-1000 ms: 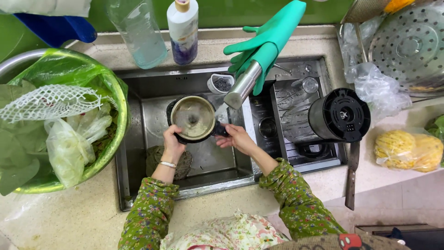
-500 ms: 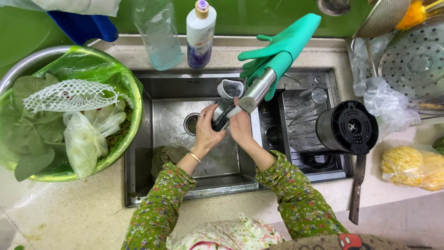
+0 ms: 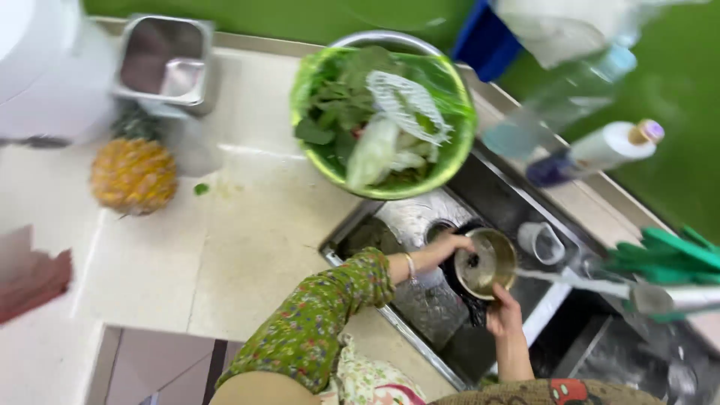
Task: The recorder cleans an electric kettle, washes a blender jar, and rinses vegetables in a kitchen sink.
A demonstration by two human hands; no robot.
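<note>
Both hands are closed on a small round metal pot (image 3: 487,262) inside the sink (image 3: 420,217): the left hand (image 3: 450,246) grips its far-left rim, and the right hand (image 3: 504,315) holds the near edge from below. The pot is tilted, with its mouth toward the camera, and something dark sits under it. A thin stream of water from the tap (image 3: 660,298) comes in from the right and meets the pot.

I think the wet metal may slip in the fingers, and the water may splash out over the sink edge onto the flowered sleeve (image 3: 322,322).

Just right of the pot stands a clear cup (image 3: 541,241); a turn of the pot could knock it. Green rubber gloves (image 3: 667,255) hang over the tap. Behind the left hand a green bowl of leaves (image 3: 382,112) overhangs the sink corner. Farther left, a pineapple (image 3: 133,174) lies on the counter (image 3: 247,247).
</note>
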